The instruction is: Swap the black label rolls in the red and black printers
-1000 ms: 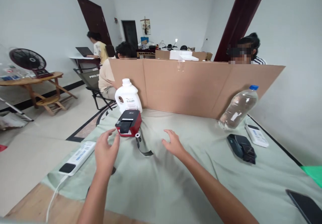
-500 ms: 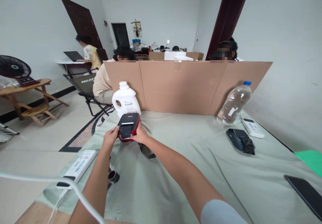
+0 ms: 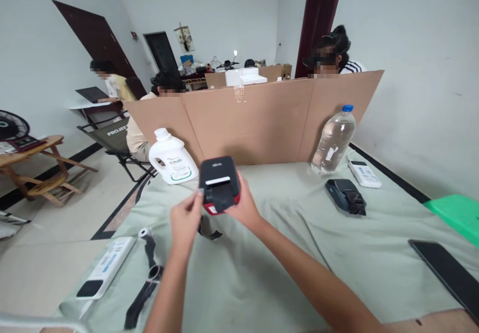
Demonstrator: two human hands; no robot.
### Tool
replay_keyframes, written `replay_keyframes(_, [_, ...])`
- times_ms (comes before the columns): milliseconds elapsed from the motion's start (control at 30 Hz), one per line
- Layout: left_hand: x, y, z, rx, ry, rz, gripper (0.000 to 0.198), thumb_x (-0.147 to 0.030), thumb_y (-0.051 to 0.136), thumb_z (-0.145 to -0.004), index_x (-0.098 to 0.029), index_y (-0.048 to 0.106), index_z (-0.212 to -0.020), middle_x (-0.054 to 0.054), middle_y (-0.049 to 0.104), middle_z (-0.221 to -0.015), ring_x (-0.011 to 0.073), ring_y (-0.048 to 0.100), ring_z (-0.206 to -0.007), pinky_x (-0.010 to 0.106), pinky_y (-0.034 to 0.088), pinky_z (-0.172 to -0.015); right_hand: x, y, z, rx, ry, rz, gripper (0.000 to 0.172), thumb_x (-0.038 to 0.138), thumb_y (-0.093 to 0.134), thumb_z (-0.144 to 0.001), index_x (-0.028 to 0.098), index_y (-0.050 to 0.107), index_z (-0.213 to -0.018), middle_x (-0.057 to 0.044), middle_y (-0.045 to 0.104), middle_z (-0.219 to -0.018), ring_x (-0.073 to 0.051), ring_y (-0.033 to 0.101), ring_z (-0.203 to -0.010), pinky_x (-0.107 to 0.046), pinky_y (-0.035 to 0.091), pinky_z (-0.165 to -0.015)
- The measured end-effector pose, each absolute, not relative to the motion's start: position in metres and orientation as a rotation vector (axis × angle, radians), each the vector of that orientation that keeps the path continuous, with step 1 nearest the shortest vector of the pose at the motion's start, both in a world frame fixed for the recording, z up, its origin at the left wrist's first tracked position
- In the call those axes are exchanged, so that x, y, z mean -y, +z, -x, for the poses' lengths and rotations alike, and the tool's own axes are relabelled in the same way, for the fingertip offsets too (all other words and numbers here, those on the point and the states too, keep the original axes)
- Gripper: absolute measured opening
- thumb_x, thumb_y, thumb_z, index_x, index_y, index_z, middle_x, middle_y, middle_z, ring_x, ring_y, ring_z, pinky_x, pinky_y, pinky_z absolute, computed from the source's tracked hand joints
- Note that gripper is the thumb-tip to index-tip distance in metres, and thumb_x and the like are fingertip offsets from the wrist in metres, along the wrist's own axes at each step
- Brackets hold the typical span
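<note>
A small red and black portable printer (image 3: 219,180) is held up above the cloth, its top tilted toward me. A dark flap or strip hangs over its front, below a white slot. My right hand (image 3: 245,203) wraps its right side and lower corner. At the left front edge, my left hand (image 3: 189,218) pinches with thumb and fingertip; its other fingers are curled. Under the printer lies a black curled strip (image 3: 211,233), partly hidden. Left of my left forearm lie a small white roll (image 3: 145,233) and black strips with a ring-shaped piece (image 3: 154,272).
A white jug (image 3: 174,161) and a clear bottle (image 3: 333,143) stand before a cardboard screen (image 3: 247,123). To the right lie a dark printer (image 3: 346,196), a white power bank (image 3: 364,173) and a phone (image 3: 447,275). Another power bank (image 3: 107,268) lies left. People sit beyond.
Both hands have brought the printer to the right, away from in front of the jug. My view has shifted, uncovering the white roll and black strips at left.
</note>
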State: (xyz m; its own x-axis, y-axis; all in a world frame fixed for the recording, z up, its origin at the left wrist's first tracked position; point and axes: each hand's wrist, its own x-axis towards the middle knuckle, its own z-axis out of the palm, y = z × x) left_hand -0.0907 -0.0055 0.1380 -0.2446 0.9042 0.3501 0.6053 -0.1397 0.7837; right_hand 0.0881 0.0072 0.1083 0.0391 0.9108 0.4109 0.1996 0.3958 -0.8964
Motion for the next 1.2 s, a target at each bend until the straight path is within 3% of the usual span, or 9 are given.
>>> replay_keyframes(200, [0.049, 0.070, 0.006, -1.787, 1.322, -1.744, 0.045, -0.044, 0.049, -0.094, -0.016, 0.078, -0.114, 0.010, 0.080, -0.083, 0.0218, 0.072, -0.066, 0.028, 0.055, -0.062, 0.056, 0.051, -0.164, 1.415, 0.544, 1.154, 0.100, 0.048, 0.083, -0.073, 0.025, 0.031, -0.155, -0.014, 0.042, -0.152, -0.033, 0.039, -0.144, -0.052, 0.033, -0.120])
replay_keyframes(333, [0.054, 0.055, -0.002, -1.824, 1.230, -1.812, 0.042, -0.040, 0.049, -0.094, -0.018, 0.077, -0.117, 0.008, 0.079, -0.076, 0.0156, 0.064, -0.050, 0.025, 0.051, -0.056, 0.070, 0.026, -0.161, 1.355, 0.504, 1.227, 0.085, 0.045, 0.071, -0.084, 0.028, 0.027, -0.155, -0.013, 0.039, -0.154, -0.032, 0.039, -0.144, -0.056, 0.034, -0.119])
replay_keyframes(467, [0.057, 0.044, -0.001, -1.730, 1.274, -1.830, 0.043, -0.039, 0.045, -0.098, -0.017, 0.075, -0.121, 0.011, 0.080, -0.095, 0.0165, 0.069, -0.062, 0.025, 0.054, -0.064, 0.079, 0.020, -0.159, 1.376, 0.463, 1.255, 0.078, 0.044, 0.062, -0.089, 0.031, 0.023, -0.156, -0.011, 0.033, -0.159, -0.034, 0.036, -0.146, -0.058, 0.033, -0.119])
replay_keyframes(633, [0.059, 0.027, -0.003, -1.649, 1.318, -1.850, 0.044, -0.039, 0.042, -0.100, -0.017, 0.074, -0.122, 0.013, 0.079, -0.095, 0.0219, 0.075, -0.082, 0.029, 0.059, -0.077, 0.085, 0.021, -0.164, 1.389, 0.422, 1.300, 0.073, 0.047, 0.066, -0.082, 0.035, 0.033, -0.146, -0.010, 0.029, -0.158, -0.037, 0.034, -0.146, -0.060, 0.033, -0.117])
replay_keyframes(1000, [0.063, 0.025, -0.005, -1.626, 1.365, -1.870, 0.042, -0.036, 0.043, -0.100, -0.016, 0.074, -0.121, 0.013, 0.079, -0.097, 0.0215, 0.074, -0.079, 0.030, 0.058, -0.075, 0.091, 0.013, -0.162, 1.382, 0.348, 1.284, 0.078, 0.044, 0.070, -0.078, 0.031, 0.032, -0.145, -0.014, 0.031, -0.154, -0.041, 0.035, -0.142, -0.064, 0.034, -0.113])
replay_keyframes(1200, [0.055, 0.031, -0.002, -1.605, 1.409, -1.717, 0.032, -0.035, 0.053, -0.094, -0.019, 0.078, -0.106, 0.010, 0.078, -0.096, 0.0224, 0.071, -0.081, 0.033, 0.056, -0.075, 0.091, 0.007, -0.167, 1.457, 0.306, 1.263, 0.081, 0.042, 0.073, -0.077, 0.025, 0.034, -0.146, -0.017, 0.032, -0.152, -0.041, 0.038, -0.140, -0.063, 0.037, -0.110])
